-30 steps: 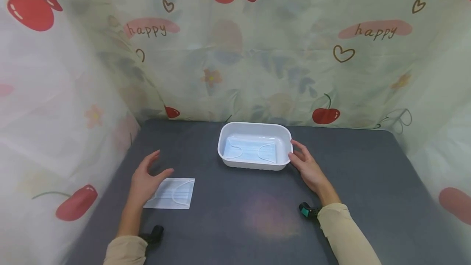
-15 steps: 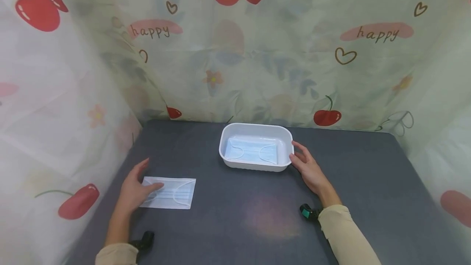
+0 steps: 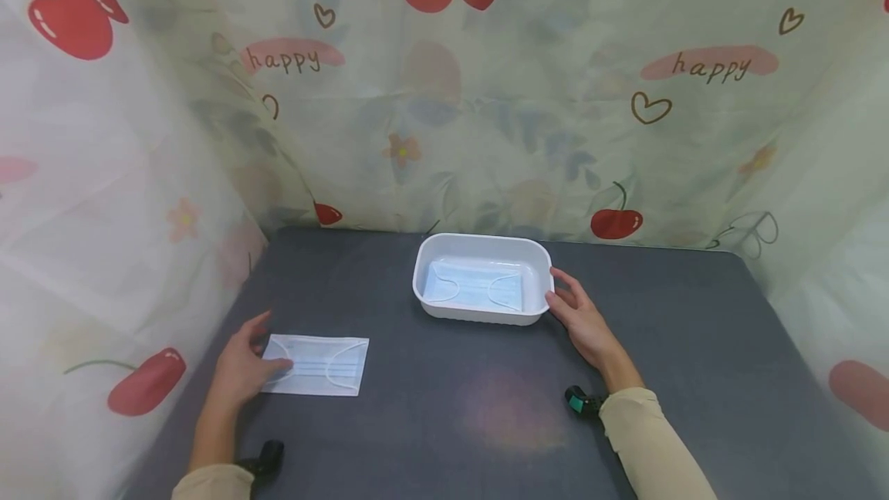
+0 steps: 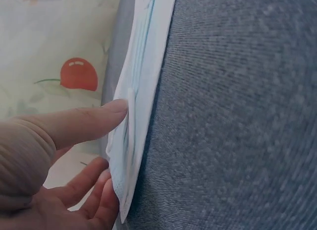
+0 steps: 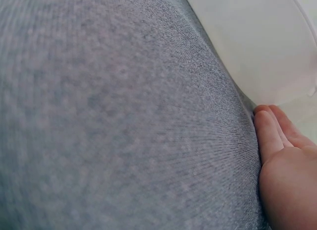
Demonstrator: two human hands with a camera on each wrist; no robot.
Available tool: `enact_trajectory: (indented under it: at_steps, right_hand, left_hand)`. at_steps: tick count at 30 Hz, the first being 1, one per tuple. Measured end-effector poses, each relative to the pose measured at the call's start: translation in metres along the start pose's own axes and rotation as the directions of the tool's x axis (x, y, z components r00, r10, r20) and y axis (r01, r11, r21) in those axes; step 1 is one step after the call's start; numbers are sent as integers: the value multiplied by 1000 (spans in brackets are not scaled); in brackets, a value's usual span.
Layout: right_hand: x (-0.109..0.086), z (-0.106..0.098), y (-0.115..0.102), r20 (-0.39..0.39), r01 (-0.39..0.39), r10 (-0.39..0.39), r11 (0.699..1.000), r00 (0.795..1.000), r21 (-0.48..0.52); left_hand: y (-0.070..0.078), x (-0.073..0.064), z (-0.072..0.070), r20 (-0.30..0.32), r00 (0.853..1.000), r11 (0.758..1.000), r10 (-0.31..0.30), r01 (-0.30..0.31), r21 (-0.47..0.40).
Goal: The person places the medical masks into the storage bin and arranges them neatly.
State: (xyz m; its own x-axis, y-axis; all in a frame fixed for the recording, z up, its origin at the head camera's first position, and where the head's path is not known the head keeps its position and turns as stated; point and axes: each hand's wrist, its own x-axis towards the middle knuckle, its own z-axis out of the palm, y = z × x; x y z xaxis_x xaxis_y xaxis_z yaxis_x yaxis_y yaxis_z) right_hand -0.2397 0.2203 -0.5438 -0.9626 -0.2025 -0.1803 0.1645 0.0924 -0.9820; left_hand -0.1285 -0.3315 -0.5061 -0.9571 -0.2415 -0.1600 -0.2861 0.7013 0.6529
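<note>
A pale blue face mask (image 3: 326, 376) lies flat on the grey table at the left, ear loops on top. My left hand (image 3: 239, 369) is at its left end. In the left wrist view the thumb (image 4: 94, 123) touches the mask's upper side, while the other fingers (image 4: 96, 195) are at its end edge. My right hand (image 3: 586, 326) rests against the right end of a white plastic tray (image 3: 482, 316), its fingers lying against the outer wall in the right wrist view. Another blue face mask (image 3: 472, 285) lies inside this tray.
The grey cloth-covered table (image 3: 430, 423) reaches back to a printed curtain (image 3: 486, 99) with cherries and hearts, which also hangs at both sides. Each wrist carries a black strap device; the right device (image 3: 583, 401) has a green patch.
My left hand has moved left and toward me, from above the mask to its left end, uncovering most of it. The right hand, the tray and both masks have stayed in place.
</note>
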Motion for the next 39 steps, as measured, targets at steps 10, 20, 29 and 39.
enact_trajectory:
  at_steps: [10, 20, 29, 39]
  right_hand:
    - [-1, 0, 0, -3, -12, 12, 1000, 1000, -2]
    - [-1, 0, -1, -4, -24, 24, 1000, 1000, -8]
    - [-2, 1, -3, -11, -16, 16, 1000, 1000, 5]
    - [-1, -1, -2, -4, -14, 14, 1000, 1000, 9]
  left_hand:
    - [-2, 4, 1, 23, 999, 999, -46, 46, -23]
    - [-2, 7, -2, 52, 998, 999, -36, 35, 16]
    - [-1, 7, -7, 84, 996, 999, 29, -31, 20]
    - [4, 14, -9, 69, 996, 998, 53, -49, -50]
